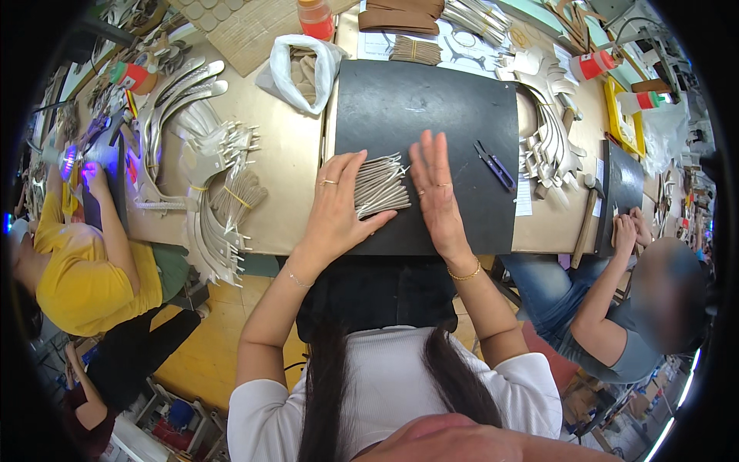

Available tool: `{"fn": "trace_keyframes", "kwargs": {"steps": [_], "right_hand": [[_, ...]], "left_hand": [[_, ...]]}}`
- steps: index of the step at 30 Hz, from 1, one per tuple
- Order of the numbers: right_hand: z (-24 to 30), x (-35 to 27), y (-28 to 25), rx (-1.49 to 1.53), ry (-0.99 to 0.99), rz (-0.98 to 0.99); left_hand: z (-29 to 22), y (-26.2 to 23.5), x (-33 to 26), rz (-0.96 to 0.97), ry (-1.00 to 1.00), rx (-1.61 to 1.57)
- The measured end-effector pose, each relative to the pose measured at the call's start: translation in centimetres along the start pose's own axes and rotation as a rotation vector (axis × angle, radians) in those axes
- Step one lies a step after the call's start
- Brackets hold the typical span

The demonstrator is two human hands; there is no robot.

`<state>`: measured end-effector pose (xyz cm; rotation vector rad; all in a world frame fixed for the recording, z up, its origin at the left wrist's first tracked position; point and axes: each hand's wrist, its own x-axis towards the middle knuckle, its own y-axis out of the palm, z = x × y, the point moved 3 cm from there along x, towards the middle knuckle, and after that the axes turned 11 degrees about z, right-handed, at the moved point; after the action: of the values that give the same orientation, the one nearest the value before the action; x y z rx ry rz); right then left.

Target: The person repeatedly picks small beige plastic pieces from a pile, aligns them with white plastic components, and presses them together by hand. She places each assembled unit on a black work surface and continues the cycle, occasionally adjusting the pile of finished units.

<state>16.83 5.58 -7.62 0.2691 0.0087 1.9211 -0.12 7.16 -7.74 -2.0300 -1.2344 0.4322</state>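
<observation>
A bundle of thin, pale grey leather-like strips (381, 187) lies on the black mat (427, 100) in front of me. My left hand (332, 202) is closed around its left side, with the thumb along the near edge and the fingers at the far left. Beside the bundle's right ends, my right hand (437, 192) is held up flat with its fingers stretched and holds nothing. Whether its edge touches the strip ends, I cannot tell. To the right on the mat lies a pair of dark thread snips (494, 165) with purple handles.
Tied bundles of pale cut pieces (204, 154) cover the table at left, and more curved pieces (548, 115) lie at right. A white bag (302, 73) of beige pieces stands behind. A hammer (589, 219) lies near a co-worker's hands (631, 231); another person in yellow (85, 269) sits left.
</observation>
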Motion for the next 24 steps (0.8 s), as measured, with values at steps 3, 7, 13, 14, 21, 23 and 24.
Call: {"fn": "trace_keyframes", "kwargs": {"steps": [3, 7, 13, 14, 21, 23, 24], "right_hand": [[1.2, -0.3, -0.3, -0.694, -0.112, 0.060], [0.3, -0.5, 1.6, -1.197, 0.019, 0.396], [2.3, 1.1, 0.2, -1.213, 0.041, 0.374], [2.7, 1.7, -1.0, -1.198, 0.092, 0.372], [0.0, 12.9, -18.5, -1.151, -0.011, -0.207], [-3.2, 15.7, -22.2, -1.211, 0.118, -0.254], [-4.5, 17.4, -23.2, -1.195, 0.100, -0.275]], "left_hand": [[0.1, -0.2, -0.1, 0.053, 0.003, 0.007], [-0.1, -0.4, -0.1, 0.104, -0.011, 0.037], [-0.8, -1.2, 0.3, 0.140, 0.017, 0.064], [-1.0, -1.4, 0.4, 0.151, 0.017, 0.064], [-1.4, -2.2, 0.5, 0.186, -0.010, 0.066], [-1.3, -2.1, 0.5, 0.217, -0.014, 0.072], [-1.2, -2.2, 0.5, 0.212, 0.002, 0.089]]}}
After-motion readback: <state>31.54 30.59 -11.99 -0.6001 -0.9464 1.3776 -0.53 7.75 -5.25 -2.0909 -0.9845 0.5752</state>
